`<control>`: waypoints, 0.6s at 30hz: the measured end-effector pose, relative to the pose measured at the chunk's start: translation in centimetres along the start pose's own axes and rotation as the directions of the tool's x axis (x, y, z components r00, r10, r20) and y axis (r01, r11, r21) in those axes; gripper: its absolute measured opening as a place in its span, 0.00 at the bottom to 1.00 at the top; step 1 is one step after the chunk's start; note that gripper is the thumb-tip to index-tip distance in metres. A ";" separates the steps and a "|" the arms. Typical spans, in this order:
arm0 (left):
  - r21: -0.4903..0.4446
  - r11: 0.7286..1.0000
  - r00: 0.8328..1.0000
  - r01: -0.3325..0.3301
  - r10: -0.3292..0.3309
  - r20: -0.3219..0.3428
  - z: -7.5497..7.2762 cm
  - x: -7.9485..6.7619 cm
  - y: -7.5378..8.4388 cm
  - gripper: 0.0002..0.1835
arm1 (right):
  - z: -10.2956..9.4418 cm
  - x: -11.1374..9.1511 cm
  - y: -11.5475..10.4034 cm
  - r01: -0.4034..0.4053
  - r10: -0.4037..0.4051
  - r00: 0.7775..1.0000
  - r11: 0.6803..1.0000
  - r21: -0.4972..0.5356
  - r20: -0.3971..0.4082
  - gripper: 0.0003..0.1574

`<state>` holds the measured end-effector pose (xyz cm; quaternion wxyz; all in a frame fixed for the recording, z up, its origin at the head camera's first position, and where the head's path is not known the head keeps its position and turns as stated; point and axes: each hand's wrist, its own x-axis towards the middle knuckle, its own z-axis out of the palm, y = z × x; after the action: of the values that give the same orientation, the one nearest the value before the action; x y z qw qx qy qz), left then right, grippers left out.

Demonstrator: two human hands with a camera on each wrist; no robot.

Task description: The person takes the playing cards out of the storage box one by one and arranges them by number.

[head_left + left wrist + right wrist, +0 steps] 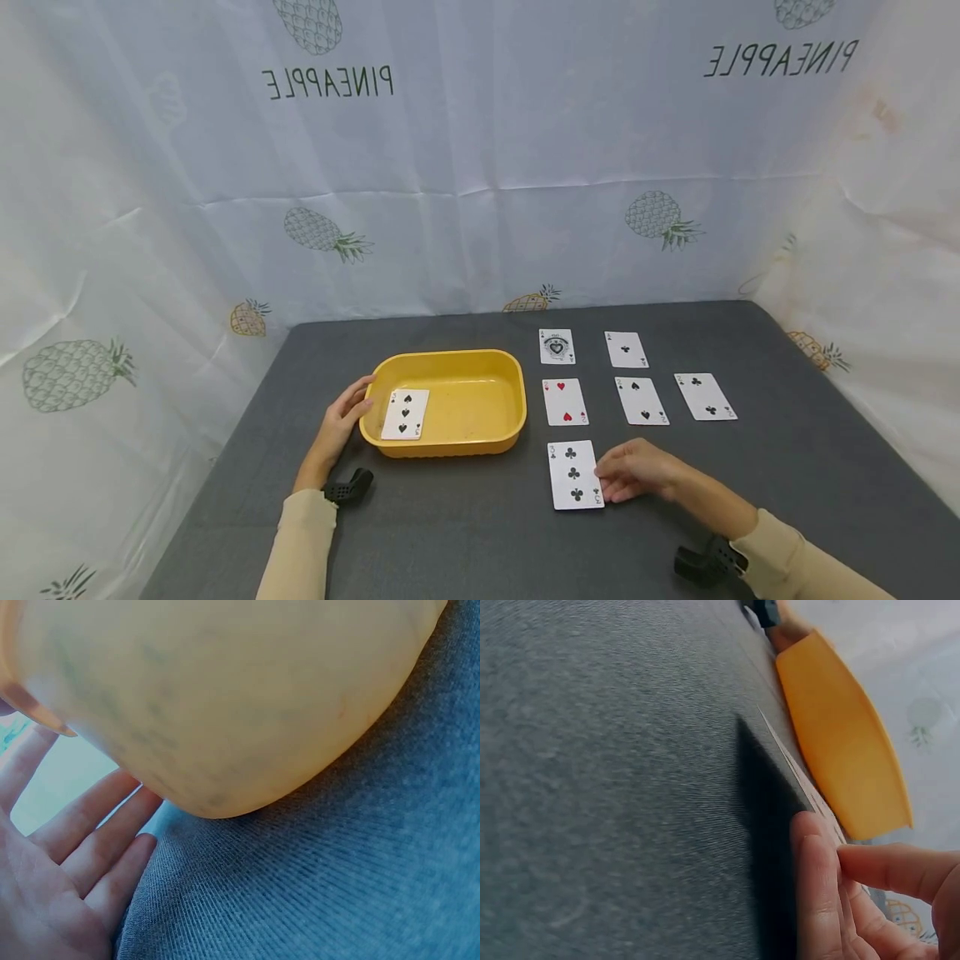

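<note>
White card, the three of clubs point(576, 475), is right of the yellow tub point(465, 444) and nearer the person than the two of hearts point(566, 402), right edge pinched between thumb and fingers of the right hand point(636, 471), while the left hand point(337, 425) rests loose, fingers fairly straight, at the tub's left end. Should handle light, thin, bendy and slick: hold by an edge or corner, gently, as hard squeezing may crease it. Room on the dark table point(450, 542) toward the person; mind the tub's raised rim and the laid-out cards point(706, 397) beyond.
</note>
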<state>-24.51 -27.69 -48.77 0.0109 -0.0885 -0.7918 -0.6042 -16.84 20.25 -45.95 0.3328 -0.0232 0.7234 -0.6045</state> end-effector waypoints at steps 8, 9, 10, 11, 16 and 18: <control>-0.008 1.000 1.000 -0.005 0.005 0.000 0.0 0.0 0.1 0.27 | 0.2 -0.3 0.5 0.001 -0.001 1.000 0.999 -0.033 -0.013 0.15; -0.006 1.000 1.000 -0.006 0.006 0.000 0.0 0.0 0.1 0.27 | 0.2 -0.4 0.6 0.000 -0.001 1.000 0.999 -0.040 -0.018 0.15; -0.005 1.000 1.000 -0.005 0.005 0.000 0.0 0.0 0.1 0.28 | 0.1 -0.4 0.5 0.003 -0.004 1.000 0.999 -0.051 -0.020 0.16; -0.003 1.000 1.000 -0.003 0.003 -0.001 0.0 0.0 0.1 0.28 | 0.1 -0.4 0.6 0.004 -0.005 1.000 0.998 -0.060 -0.022 0.16; -0.004 1.000 1.000 -0.004 0.004 -0.002 0.1 0.0 0.1 0.27 | 0.1 -0.5 0.4 0.010 -0.013 1.000 0.995 -0.100 -0.028 0.16; -0.004 1.000 1.000 -0.007 0.007 -0.001 0.1 0.0 0.2 0.27 | 0.1 -0.6 0.3 0.012 -0.017 0.999 0.994 -0.110 -0.040 0.16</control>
<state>-24.45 -27.54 -48.66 0.0130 -0.0911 -0.7902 -0.6059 -16.22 20.48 -46.01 0.3116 -0.0343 0.7621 -0.5666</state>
